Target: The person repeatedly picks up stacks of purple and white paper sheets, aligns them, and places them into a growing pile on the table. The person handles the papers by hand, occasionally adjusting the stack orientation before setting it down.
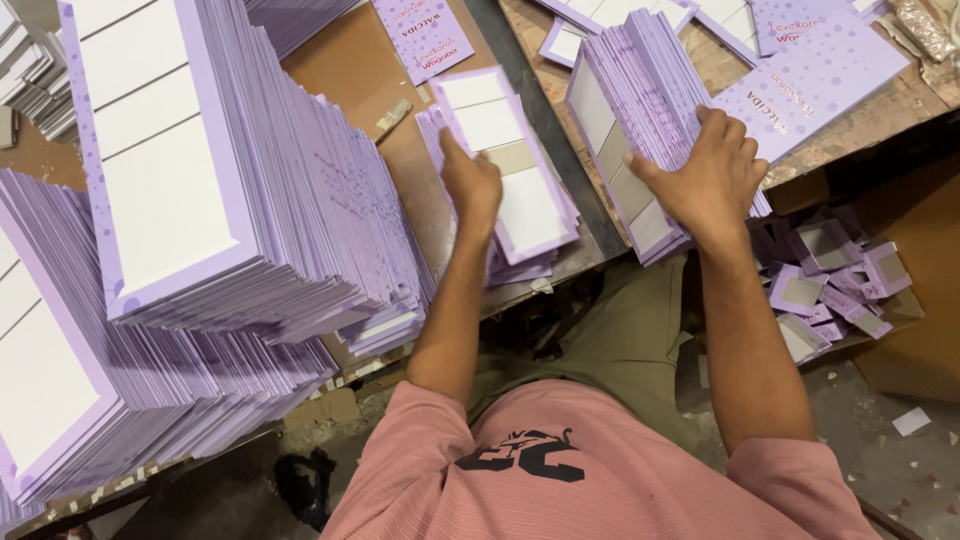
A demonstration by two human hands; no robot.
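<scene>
My left hand (472, 186) grips the left edge of a small stack of lilac cards with white panels (515, 170), which lies on the brown worktop. My right hand (712, 172) lies spread over a thicker, fanned stack of the same lilac cards (625, 110), with the thumb against its near side and the fingers over its top edge. The two stacks sit side by side, separated by a dark gap between two table tops (560, 150).
Tall piles of lilac cards (230, 200) fill the left side. Flat printed lilac sheets (820, 75) lie at the far right. A carton of small lilac box parts (830, 285) sits lower right. Paper scraps litter the floor (910, 420).
</scene>
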